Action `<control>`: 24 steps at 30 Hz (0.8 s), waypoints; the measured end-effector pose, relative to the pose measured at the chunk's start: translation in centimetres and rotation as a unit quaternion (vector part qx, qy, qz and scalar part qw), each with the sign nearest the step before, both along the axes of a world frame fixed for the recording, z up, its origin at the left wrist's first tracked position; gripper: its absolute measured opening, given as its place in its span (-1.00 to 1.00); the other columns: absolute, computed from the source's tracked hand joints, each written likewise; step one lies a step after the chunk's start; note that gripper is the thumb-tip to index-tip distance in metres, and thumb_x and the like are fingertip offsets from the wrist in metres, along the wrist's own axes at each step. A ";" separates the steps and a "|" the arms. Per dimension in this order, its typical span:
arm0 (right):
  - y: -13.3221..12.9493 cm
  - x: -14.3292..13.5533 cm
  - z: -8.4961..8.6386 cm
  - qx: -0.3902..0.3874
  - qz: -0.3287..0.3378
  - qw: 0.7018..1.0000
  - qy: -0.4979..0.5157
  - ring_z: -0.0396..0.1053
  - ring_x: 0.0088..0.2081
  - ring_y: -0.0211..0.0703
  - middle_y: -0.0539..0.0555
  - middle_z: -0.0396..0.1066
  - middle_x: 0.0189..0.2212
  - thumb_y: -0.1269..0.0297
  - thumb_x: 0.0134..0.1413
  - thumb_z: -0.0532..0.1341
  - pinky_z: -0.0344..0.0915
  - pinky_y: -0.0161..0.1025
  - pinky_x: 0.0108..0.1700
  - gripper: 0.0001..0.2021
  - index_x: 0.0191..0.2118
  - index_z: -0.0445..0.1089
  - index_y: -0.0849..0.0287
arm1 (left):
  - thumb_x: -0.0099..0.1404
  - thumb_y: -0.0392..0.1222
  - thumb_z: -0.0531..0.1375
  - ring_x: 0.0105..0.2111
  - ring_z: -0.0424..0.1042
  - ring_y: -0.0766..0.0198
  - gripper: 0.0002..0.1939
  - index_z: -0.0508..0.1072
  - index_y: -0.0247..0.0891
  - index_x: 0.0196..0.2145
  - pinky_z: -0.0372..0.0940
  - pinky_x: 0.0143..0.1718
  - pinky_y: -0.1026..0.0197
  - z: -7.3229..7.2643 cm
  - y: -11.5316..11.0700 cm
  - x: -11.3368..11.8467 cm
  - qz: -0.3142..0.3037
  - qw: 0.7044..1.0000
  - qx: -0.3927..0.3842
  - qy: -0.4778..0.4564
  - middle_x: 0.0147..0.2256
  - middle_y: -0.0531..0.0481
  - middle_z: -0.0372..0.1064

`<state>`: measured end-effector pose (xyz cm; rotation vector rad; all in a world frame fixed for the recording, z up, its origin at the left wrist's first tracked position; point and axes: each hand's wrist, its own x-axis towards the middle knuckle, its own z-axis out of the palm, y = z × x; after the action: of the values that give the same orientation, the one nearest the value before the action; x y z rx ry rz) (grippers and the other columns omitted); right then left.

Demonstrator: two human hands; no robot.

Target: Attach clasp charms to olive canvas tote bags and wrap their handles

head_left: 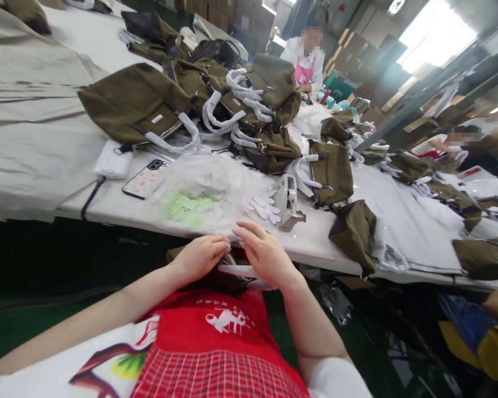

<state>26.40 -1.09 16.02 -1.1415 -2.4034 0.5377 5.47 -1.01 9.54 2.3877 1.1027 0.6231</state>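
An olive-brown handbag [173,254] rests at my lap, against the table's front edge, mostly covered by my hands and arms. Over its top, my left hand [202,255] is closed, fingertips pinched at the bag's upper edge; the exact spot they grip is hidden. My right hand [268,255] is beside it with fingers stretched and apart, reaching towards the left fingertips. Below the right palm runs a white-wrapped handle [241,270]. Just beyond both hands lies a clear plastic bag [232,179] with light green tags [191,205] inside, and white tags [265,209] to its right.
A white dispenser-like device [288,202] stands near the table edge. Left are a phone [143,179] and a white charger [113,160] with a black cable. Olive handbags [136,102] are heaped behind; another handbag [354,235] leans over the edge. A co-worker [309,61] stands across the table.
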 end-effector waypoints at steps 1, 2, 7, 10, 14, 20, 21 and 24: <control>0.4 -1.1 -0.3 -0.026 0.022 0.999 -0.029 0.40 0.00 -0.11 0.12 0.40 0.03 0.42 0.27 0.06 0.30 -0.20 0.06 -0.66 0.09 0.39 0.04 | 0.43 -0.17 -0.07 -0.19 0.49 0.18 -0.63 0.53 -0.23 -0.27 0.38 -0.10 0.16 0.0 -0.2 -0.1 0.000 1.000 0.002 0.001 -0.20 -0.11 0.52; 0.8 -1.9 -0.7 -0.046 0.031 0.997 -0.057 0.42 -0.05 -0.11 0.12 0.45 -0.06 0.42 0.26 0.09 0.30 -0.20 0.03 -0.68 0.05 0.42 0.06 | 0.43 -0.16 -0.07 -0.19 0.49 0.19 -0.63 0.53 -0.22 -0.27 0.38 -0.09 0.16 0.0 -0.4 -0.3 0.003 1.000 0.001 -0.002 -0.21 -0.11 0.52; 2.0 -3.7 -3.8 -0.137 0.008 0.990 -0.023 0.44 -0.26 -0.15 0.06 0.51 -0.34 0.29 0.24 0.15 0.29 -0.25 -0.14 -0.81 -0.28 0.52 0.12 | 0.41 -0.10 0.01 -0.14 0.46 0.17 -0.67 0.57 -0.21 -0.22 0.36 -0.04 0.13 -0.6 -1.4 -2.6 0.105 0.992 0.013 -0.066 -0.16 -0.12 0.50; 2.3 -3.9 -5.9 -0.331 -0.014 0.936 0.121 0.27 -0.57 -0.31 -0.04 0.42 -0.56 0.16 0.21 0.13 0.20 -0.35 -0.45 -0.75 -0.36 0.48 0.15 | 0.37 -0.06 0.08 -0.22 0.45 0.17 -0.68 0.60 -0.21 -0.30 0.35 -0.11 0.13 -0.8 -1.6 -4.0 0.190 0.977 -0.011 -0.092 -0.26 -0.10 0.49; 1.5 -5.2 -7.7 -0.480 -0.054 0.842 0.240 -0.02 -0.73 -0.40 -0.13 0.23 -0.71 0.05 0.12 0.15 -0.08 -0.40 -0.65 -0.70 -0.39 0.43 0.19 | 0.31 -0.02 0.12 -0.34 0.46 0.22 -0.67 0.60 -0.23 -0.42 0.34 -0.24 0.21 -0.7 -1.1 -4.9 0.219 0.955 -0.124 -0.159 -0.38 -0.04 0.48; -1.2 -8.2 -6.9 -0.351 -0.122 0.896 0.242 0.07 -0.66 -0.36 -0.11 0.23 -0.70 0.22 0.05 0.16 0.01 -0.39 -0.59 -0.81 -0.46 0.43 0.19 | 0.31 0.00 0.10 -0.32 0.47 0.20 -0.63 0.61 -0.22 -0.45 0.32 -0.23 0.20 -0.6 -0.5 -5.5 0.200 0.948 -0.172 -0.180 -0.38 -0.05 0.50; -1.3 -8.5 -6.7 -0.343 -0.126 0.899 0.240 0.07 -0.66 -0.36 -0.11 0.23 -0.70 0.24 0.04 0.16 0.01 -0.39 -0.58 -0.81 -0.47 0.43 0.19 | 0.31 -0.01 0.10 -0.32 0.47 0.20 -0.63 0.61 -0.22 -0.45 0.32 -0.22 0.20 -0.6 -0.5 -5.4 0.198 0.948 -0.171 -0.180 -0.38 -0.04 0.50; -1.4 -8.8 -6.7 -0.344 -0.137 0.896 0.244 0.06 -0.65 -0.35 -0.11 0.22 -0.70 0.25 0.03 0.14 0.02 -0.38 -0.58 -0.81 -0.49 0.42 0.18 | 0.31 -0.02 0.10 -0.31 0.48 0.20 -0.64 0.61 -0.22 -0.44 0.32 -0.21 0.20 -0.6 -0.5 -5.4 0.197 0.949 -0.172 -0.177 -0.36 -0.04 0.50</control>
<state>17.65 -2.47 9.37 -1.3683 -1.6063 1.4499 0.11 -1.53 8.91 1.6915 1.3986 0.8683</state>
